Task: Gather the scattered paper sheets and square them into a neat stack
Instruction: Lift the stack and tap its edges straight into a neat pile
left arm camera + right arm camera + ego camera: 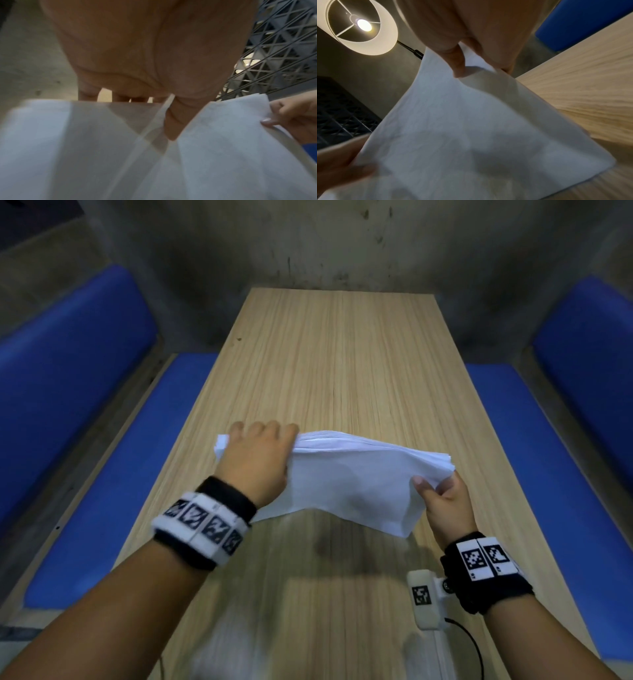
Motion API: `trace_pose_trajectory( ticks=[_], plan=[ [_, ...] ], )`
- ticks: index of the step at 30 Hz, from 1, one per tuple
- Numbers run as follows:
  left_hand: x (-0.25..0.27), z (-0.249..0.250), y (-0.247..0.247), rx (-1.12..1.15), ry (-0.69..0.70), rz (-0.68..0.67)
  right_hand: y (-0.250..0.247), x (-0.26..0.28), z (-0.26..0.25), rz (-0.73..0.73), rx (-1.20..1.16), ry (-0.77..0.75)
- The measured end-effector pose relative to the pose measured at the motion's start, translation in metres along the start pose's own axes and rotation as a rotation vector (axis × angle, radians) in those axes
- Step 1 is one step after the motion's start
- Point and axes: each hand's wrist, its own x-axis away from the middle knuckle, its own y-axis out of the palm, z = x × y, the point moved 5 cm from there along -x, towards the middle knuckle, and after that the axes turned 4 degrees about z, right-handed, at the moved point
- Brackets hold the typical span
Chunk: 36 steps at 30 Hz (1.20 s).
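A bundle of white paper sheets (352, 477) is held up off the wooden table (335, 354), sagging in the middle, its edges uneven. My left hand (257, 457) grips the bundle's left end, fingers curled over the top edge. My right hand (445, 501) pinches the right end between thumb and fingers. In the left wrist view the sheets (102, 148) spread below my palm (137, 54), with the thumb pressed on them and the right hand (295, 116) at the far corner. The right wrist view shows the sheets (471, 135) hanging from my right hand's fingers (457, 60).
Blue padded benches (68, 371) (565, 440) flank the table on both sides. A grey wall stands beyond the far edge. A ceiling lamp (361, 25) glows in the right wrist view. A small white device with a cable (424, 597) hangs from my right wrist.
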Motion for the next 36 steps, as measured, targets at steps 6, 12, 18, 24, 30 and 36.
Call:
trace_pose_trajectory(
  ticks=[6,12,18,24,30,36],
  plan=[
    [-0.027,0.070,0.006,0.022,0.226,0.019,-0.001,0.000,0.003,-0.004,-0.029,0.039],
    [-0.035,0.081,-0.003,0.075,0.277,-0.154,0.002,0.002,0.003,-0.060,-0.031,0.044],
    [-0.032,0.037,-0.033,0.489,0.191,0.057,-0.029,0.004,0.023,0.236,0.032,0.145],
    [-0.011,0.011,-0.022,1.353,-0.025,0.109,0.013,0.008,-0.021,-0.082,-0.297,0.109],
    [0.008,-0.002,-0.024,1.353,-0.220,0.441,0.026,0.009,-0.104,-0.030,-0.180,-0.274],
    [0.030,0.002,-0.010,1.356,-0.266,0.528,0.028,0.020,-0.097,-0.018,-0.067,-0.322]
  ],
)
